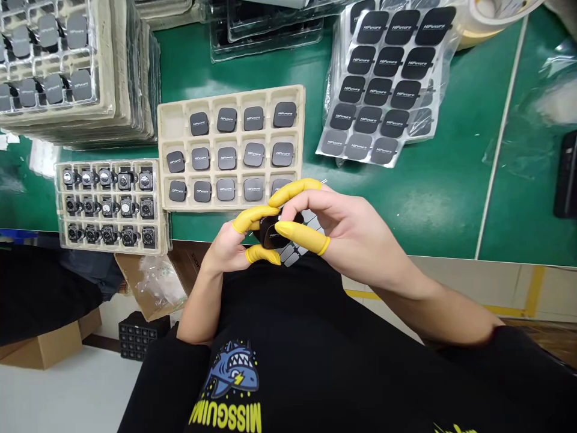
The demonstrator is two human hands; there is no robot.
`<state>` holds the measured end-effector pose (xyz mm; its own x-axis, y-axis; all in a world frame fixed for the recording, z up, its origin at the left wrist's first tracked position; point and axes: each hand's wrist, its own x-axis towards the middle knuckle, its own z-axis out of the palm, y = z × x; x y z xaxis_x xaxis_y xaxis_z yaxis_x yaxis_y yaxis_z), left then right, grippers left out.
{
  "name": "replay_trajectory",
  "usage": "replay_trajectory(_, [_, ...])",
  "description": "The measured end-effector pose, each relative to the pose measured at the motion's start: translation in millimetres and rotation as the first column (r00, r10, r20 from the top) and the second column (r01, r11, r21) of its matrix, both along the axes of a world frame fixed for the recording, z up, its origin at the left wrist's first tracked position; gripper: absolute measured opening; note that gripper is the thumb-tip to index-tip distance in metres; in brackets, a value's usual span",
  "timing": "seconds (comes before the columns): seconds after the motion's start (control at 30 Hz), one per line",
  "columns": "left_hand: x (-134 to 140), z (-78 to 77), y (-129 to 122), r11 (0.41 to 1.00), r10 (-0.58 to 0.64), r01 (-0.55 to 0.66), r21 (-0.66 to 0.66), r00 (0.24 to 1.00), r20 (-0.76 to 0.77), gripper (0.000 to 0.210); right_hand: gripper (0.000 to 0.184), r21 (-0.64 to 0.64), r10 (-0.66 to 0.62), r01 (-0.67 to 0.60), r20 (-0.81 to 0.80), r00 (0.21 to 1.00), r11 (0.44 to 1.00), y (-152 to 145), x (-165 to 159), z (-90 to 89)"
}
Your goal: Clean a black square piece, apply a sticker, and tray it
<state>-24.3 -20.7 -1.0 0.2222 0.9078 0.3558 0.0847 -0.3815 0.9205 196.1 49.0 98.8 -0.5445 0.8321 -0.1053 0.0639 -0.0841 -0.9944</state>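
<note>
Head camera view: a small black device (269, 233), square with rounded corners, is held up between your two hands at the near edge of a green table (406, 198), close to your chest. Your left hand (228, 246) grips it from the left, thumb on the near side and a finger on the far side. Your right hand (351, 231) pinches it from the right, thumb across its face. Yellow finger covers (303, 236) sleeve some digits on both hands. Partly hidden by your right hand is a sheet of small grey pads (293, 255); which hand bears it, you cannot tell. Just beyond your hands sits a beige tray (175, 123) with fourteen dark squares (227, 158) printed "HiFuture". Beside it on the left, a smaller tray (159, 231) carries fifteen black units (108, 207) in three rows. A tall stack of trays (135, 102) rises at the far left, and clear plastic trays (270, 42) lie at the far middle. Far right are label sheets (378, 92) with dark "HiFuture" squares, near a tape roll (500, 21). Nearest is your black shirt (306, 337), with a blue shark print (237, 370).
</note>
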Motion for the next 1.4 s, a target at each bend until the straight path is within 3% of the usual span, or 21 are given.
replay_trajectory(0.13, [0.0,1.2,1.0,1.0,0.011,-0.011,0.005,0.999,-0.037,0.089,0.007,-0.016,-0.016,0.017,0.01,1.0,1.0,-1.5,-1.0,0.5])
replay_trajectory(0.4, [-3.4,-2.4,-5.4,0.994,-0.007,0.003,-0.113,1.0,-0.03,0.088,0.007,0.028,-0.018,0.018,0.01,1.0,0.999,-2.7,-2.4,-2.7])
replay_trajectory(0.9, [-1.8,3.6,-3.6,1.0,0.018,-0.019,-0.012,0.999,-0.029,0.079,0.009,0.083,-0.014,0.014,0.003,1.0,0.996,-4.2,-2.3,-5.8])
replay_trajectory(1.4, [-1.0,1.8,-7.4,0.996,0.021,-0.022,-0.082,1.0,-0.011,0.081,0.009,0.113,-0.025,0.022,0.024,0.999,0.993,-6.6,-3.1,-7.6])
